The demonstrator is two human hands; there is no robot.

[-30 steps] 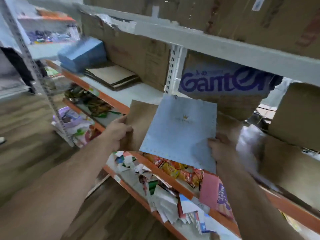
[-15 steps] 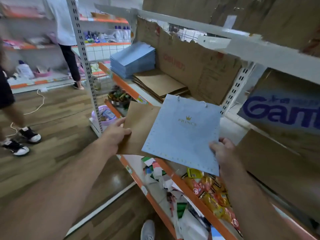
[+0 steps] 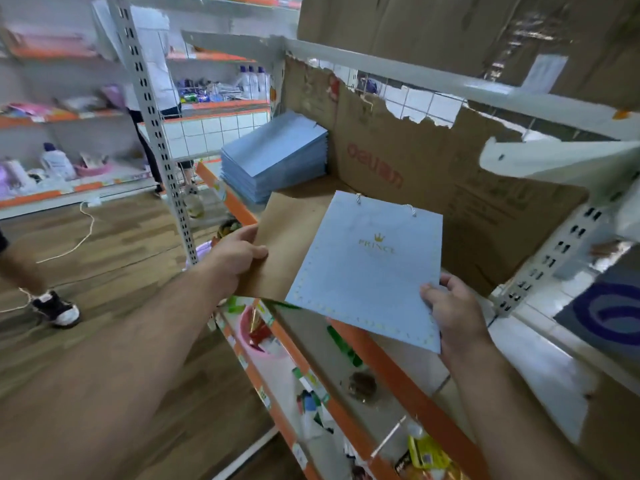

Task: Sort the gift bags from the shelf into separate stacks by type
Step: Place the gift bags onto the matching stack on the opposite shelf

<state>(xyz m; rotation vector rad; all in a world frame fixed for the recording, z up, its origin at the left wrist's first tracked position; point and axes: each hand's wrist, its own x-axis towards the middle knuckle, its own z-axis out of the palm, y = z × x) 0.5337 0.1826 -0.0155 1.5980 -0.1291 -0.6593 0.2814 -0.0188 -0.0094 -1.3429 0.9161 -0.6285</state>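
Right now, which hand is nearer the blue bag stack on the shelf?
Left. The left hand, gripping the brown bag, is just below and in front of the blue bag stack; the right hand pinches a corner of the loose blue bag, farther right.

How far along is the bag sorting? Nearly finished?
Done: a tall stack of blue bags sits on the shelf. In hand: the left hand grips a brown paper bag, and the right hand holds a blue gift bag. Left: neither is on a stack yet, and how many unsorted bags remain is out of view.
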